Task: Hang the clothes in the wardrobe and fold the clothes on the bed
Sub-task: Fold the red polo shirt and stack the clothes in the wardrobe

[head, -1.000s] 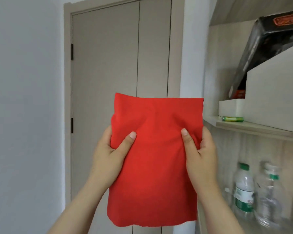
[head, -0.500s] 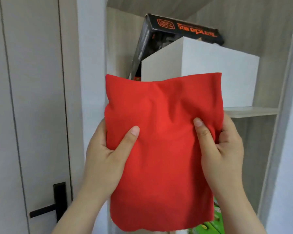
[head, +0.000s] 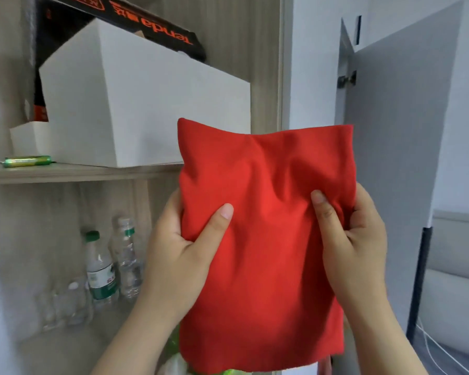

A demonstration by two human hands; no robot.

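Green battery (head: 27, 161) lay on shelf (head: 65, 173) beside white box (head: 146, 104); water bottles (head: 100, 266) stood below. Left hand (head: 184, 247) gripped folded red cloth (head: 266, 239) at left edge, thumb in front, fingers hidden behind. Cloth hung upright in mid-air before shelf. Right hand (head: 355, 239) pinched bunched right edge likewise. Grey door (head: 404, 158) stood open at right.

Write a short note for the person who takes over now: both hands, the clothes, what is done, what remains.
Left grip holds the folded red garment at its left edge, thumb in front.
Right grip pinches its right edge.
The garment is in the air, before the wooden shelf and the grey door.
Done: this piece looks folded. Left: put it away; other clothes are not in view.
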